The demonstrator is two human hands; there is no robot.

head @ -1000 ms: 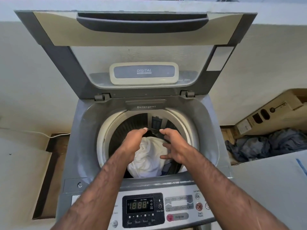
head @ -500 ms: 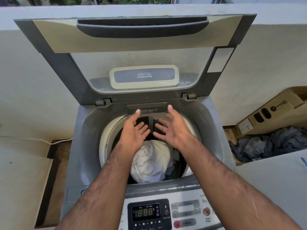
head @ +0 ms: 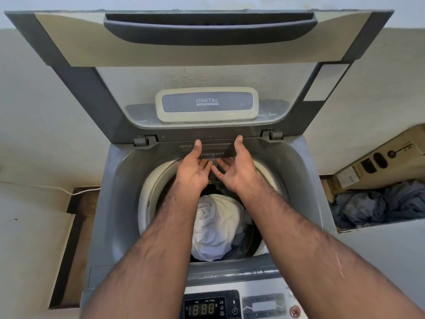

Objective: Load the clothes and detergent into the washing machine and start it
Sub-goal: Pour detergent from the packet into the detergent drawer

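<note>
A rough cream plastered wall (head: 46, 100) stands behind. A white cable (head: 69, 192) runs at left, and a cardboard box (head: 379, 162) leans at right.

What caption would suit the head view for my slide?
The left hand and right hand touch the detergent drawer of the open washing machine; white clothes lie in the drum.

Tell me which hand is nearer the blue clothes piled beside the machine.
Right. The right hand has its thumb on the detergent drawer at its right end, the side toward the blue clothes; the left hand is at the drawer's left end, farther away.
</note>
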